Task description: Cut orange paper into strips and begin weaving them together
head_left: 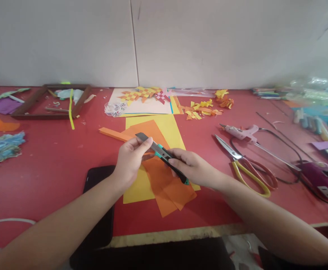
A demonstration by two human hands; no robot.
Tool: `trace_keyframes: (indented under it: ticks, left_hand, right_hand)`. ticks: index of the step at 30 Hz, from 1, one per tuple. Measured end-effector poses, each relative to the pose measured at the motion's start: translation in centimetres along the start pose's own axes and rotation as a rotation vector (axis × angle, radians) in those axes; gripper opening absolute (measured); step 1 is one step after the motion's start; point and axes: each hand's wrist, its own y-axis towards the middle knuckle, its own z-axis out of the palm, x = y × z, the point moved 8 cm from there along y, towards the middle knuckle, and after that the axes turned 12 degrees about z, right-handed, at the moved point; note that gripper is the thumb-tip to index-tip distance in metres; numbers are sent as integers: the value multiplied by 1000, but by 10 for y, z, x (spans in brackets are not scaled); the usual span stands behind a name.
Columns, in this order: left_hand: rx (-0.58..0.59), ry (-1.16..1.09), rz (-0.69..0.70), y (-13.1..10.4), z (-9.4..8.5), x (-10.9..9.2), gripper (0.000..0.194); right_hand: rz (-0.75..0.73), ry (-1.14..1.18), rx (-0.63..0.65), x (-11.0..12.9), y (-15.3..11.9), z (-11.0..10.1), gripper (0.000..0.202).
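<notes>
My right hand is closed round the black and teal handle of a utility knife, whose blade is out and points up to the left. My left hand pinches the blade near its tip between thumb and fingers. Beneath both hands lie overlapping orange paper sheets on a larger yellow sheet. A narrow folded orange paper strip sticks out to the left behind my left hand; whether that hand touches it I cannot tell.
Scissors and a pink glue gun with its cord lie right on the red table. A dark phone-like slab is under my left forearm. Behind are woven paper pieces, paper scraps and a brown frame.
</notes>
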Motion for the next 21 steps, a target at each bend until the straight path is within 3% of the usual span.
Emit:
trace_keyframes:
  ticks: [7, 15, 21]
  left_hand:
    - [-21, -5, 44, 1, -2, -4, 27]
    - [-33, 43, 105, 3, -4, -13, 28]
    - [-25, 30, 77, 4, 1, -6, 27]
  right_hand:
    - [-105, -174, -118, 14, -1, -1, 14]
    - [-117, -70, 45, 8, -3, 8, 23]
    - [-100, -292, -61, 7, -8, -2, 19]
